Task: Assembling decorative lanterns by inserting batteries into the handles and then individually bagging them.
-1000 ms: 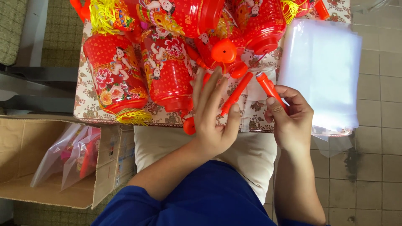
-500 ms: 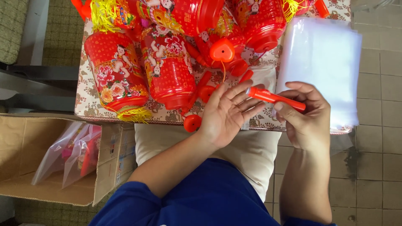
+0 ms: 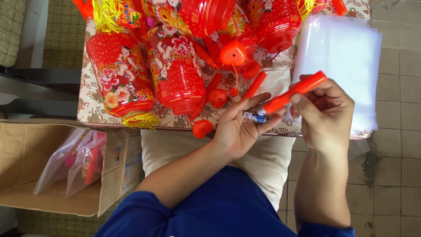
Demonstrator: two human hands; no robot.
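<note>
Pretty bright, even daylight, soft shadows, slight glare on the plastic bags point(image 3: 346, 57), everything mostly sharp.

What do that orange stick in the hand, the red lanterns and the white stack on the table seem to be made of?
The orange stick, in the right hand, looks like smooth moulded plastic: even colour, slight shine. The red lanterns seem glossy ribbed plastic with printed pictures and yellow thread fringes. The white stack is probably thin clear plastic bags: milky, translucent, layered edges. The left hand holds a small battery, likely metal in a printed wrap.
</note>
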